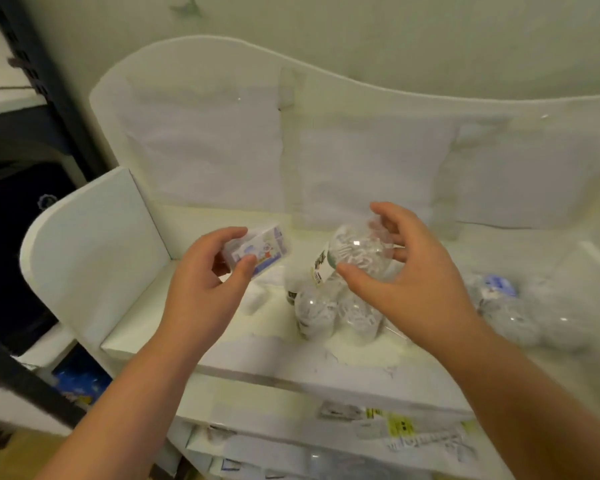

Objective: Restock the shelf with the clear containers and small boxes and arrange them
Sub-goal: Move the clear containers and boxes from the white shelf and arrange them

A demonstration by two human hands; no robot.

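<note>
- Left hand [210, 271] grips a small box [257, 251] between thumb and fingers, above the white shelf [326, 362].
- Right hand [406, 271] clasps a clear container [357, 252], tilted.
- More clear containers [329, 306] stand just below that hand, on the shelf.

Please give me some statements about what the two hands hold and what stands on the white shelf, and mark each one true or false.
1. The left hand holds a small box. True.
2. The right hand is empty. False: it grips a clear container.
3. Other clear containers stand on the shelf below the hands. True.
4. The small box lies flat on the shelf. False: it is held above it.
5. Both hands grip one item together. False: each holds its own.
</note>
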